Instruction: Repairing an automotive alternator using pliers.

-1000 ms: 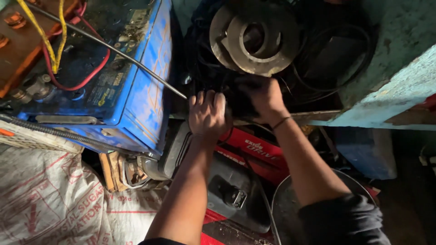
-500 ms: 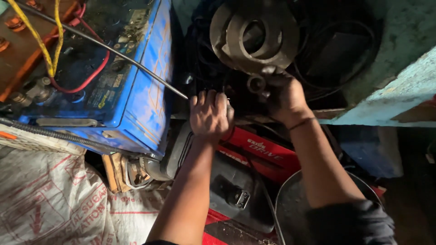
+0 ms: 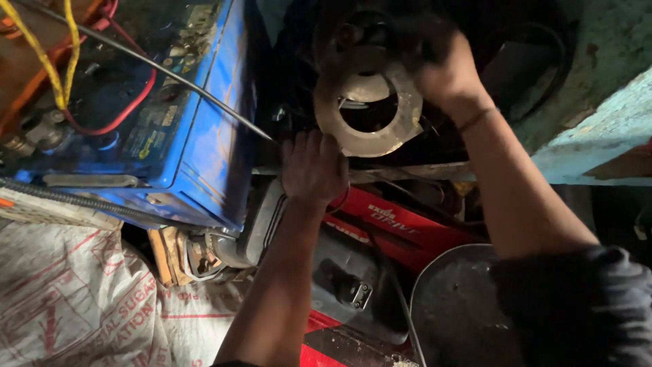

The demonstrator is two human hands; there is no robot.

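The left hand (image 3: 314, 166) is fisted down in the dark gap beside the scuffed blue metal box (image 3: 197, 129) — its hold hidden; the right hand (image 3: 445, 68) grips the rusty flat steel ring (image 3: 367, 112) at its upper rim — lifting it clear, seemingly.

Two bare hands, no gloves. Left hand (image 3: 314, 168): bare fm fingers up whole forearm, no sleeve in view, no watch or ring seen. Right hand (image 3: 445, 71): blurred, partly in shadow; thin dark band/thread ard wrist. Right forearm bare to abt elbow; above that dark grey-black sleeve (image 3: 577, 306), soft fabric, bunched & pushed up, creased at edge. Nails, finer marks on fingers too dim to tell. Rest of clothing out of shot.
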